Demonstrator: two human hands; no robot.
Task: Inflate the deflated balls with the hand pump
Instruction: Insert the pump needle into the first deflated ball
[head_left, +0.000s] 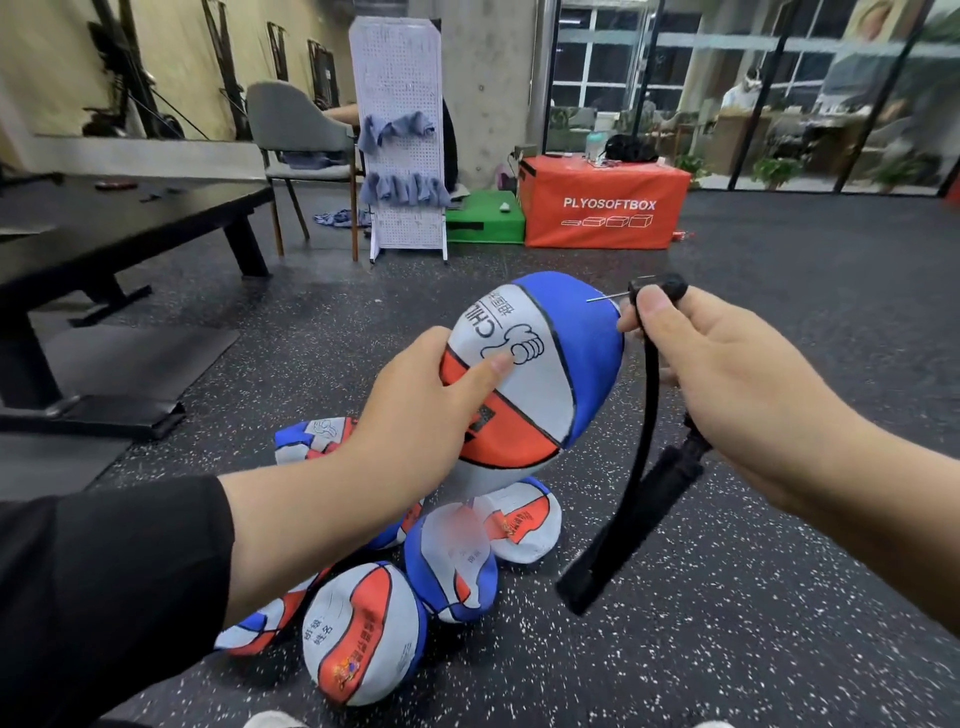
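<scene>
My left hand (415, 415) grips a deflated red, white and blue ball (550, 374) and holds it up above the floor, thumb pressed on its white panel. My right hand (727, 374) pinches the black needle end of the hand pump's hose (655, 287); the thin metal needle (605, 298) points left, right next to the ball's blue top. The hose (641, 431) hangs down in a loop to the black pump body (634, 525), which dangles below my right hand.
Several more deflated balls (363, 634) lie in a heap on the speckled black rubber floor (727, 649) below my hands. A black bench (104, 234) stands at left. Farther back are a grey chair (296, 135), a white pegboard rack (400, 140), a green box (485, 218) and a red plyo box (602, 202).
</scene>
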